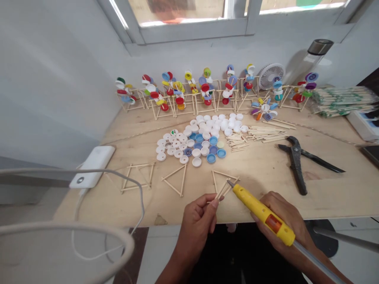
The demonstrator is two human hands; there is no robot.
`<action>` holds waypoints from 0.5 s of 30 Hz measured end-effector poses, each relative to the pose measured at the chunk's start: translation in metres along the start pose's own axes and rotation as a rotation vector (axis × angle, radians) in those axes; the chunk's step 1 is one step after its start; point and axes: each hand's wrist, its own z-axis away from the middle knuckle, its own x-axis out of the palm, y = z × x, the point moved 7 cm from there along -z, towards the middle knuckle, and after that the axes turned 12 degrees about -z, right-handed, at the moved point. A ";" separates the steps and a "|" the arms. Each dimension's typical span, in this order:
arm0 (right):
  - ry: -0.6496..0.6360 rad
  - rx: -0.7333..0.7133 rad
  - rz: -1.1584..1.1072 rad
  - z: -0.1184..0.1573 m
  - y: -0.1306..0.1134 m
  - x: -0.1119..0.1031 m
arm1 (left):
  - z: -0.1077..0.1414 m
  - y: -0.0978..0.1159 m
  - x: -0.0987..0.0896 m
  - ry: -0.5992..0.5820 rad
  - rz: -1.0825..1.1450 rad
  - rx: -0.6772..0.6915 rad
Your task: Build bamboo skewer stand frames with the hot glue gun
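My left hand (201, 215) pinches a thin wooden stick (222, 189) between thumb and fingers near the table's front edge. In my right hand (282, 215) is a yellow glue gun (260, 209), with a translucent rod running out of its back end. Its metal tip (230, 183) is at the upper end of the held stick; whether they touch I cannot tell. Just behind lies a stick triangle (214, 181), partly covered by the held stick and my fingers. Another stick triangle (184, 179) and a square stick frame (136, 188) lie to the left.
White and blue bottle caps (196, 162) spread over the table's middle, beside loose cut sticks (266, 133). Black-handled cutters (297, 161) lie at right. Stick stands with coloured cap wheels (205, 88) line the back. A white power bank (94, 165) and cable (139, 183) occupy the left.
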 end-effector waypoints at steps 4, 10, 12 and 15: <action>-0.022 -0.019 -0.015 0.001 -0.003 0.001 | 0.000 -0.001 -0.001 0.006 -0.001 0.009; -0.005 0.025 -0.006 0.000 -0.002 -0.006 | 0.001 -0.001 -0.001 0.016 0.001 0.009; 0.004 0.031 -0.004 0.000 -0.002 -0.006 | 0.000 0.000 -0.001 0.019 0.000 0.007; 0.004 0.045 -0.019 0.001 -0.001 -0.005 | 0.001 0.000 -0.001 0.020 -0.006 0.008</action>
